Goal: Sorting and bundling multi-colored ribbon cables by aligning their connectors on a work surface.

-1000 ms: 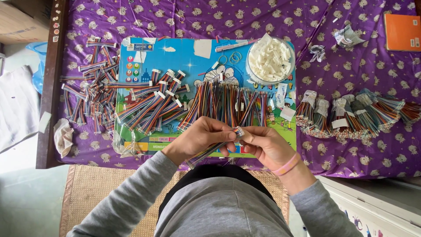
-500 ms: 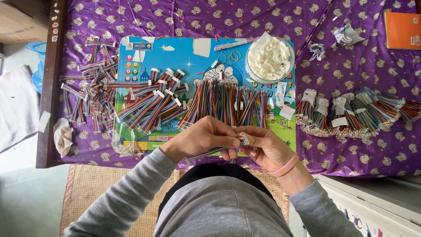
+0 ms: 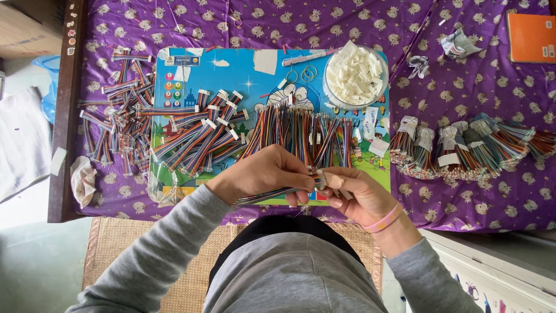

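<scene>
Head view: you look straight down at a table point(image 3: 463, 75) under a purple patterned cloth, your grey sleeves at the bottom.
Your left hand: your left hand point(image 3: 263, 174) is closed, fingers pinched around a flat multicoloured ribbon cable point(image 3: 269, 196) at the near edge of the table.
Your right hand: your right hand point(image 3: 353, 191) is curled, its fingertips point(image 3: 324, 181) meeting the cable's end just beside your left; a pink band sits on that wrist. You cannot tell what small part it pinches.
Cable: it runs slanting from your fingertips back under your left palm toward your sleeve.
Blue mat: a blue cartoon mat point(image 3: 255, 75) lies at the middle of the table, its near edge under your hands.
Loose wires: a row of coloured cables point(image 3: 301, 130) lies on the mat just beyond your hands.
Bowl: a clear round bowl point(image 3: 354, 75) of white connectors stands at the mat's far right corner.
Left side: finished cables point(image 3: 116, 116) are heaped near the table's left edge.
Right side: banded bundles point(image 3: 463, 148) lie right of the mat.
Far right corner: an orange book point(image 3: 531, 37).
</scene>
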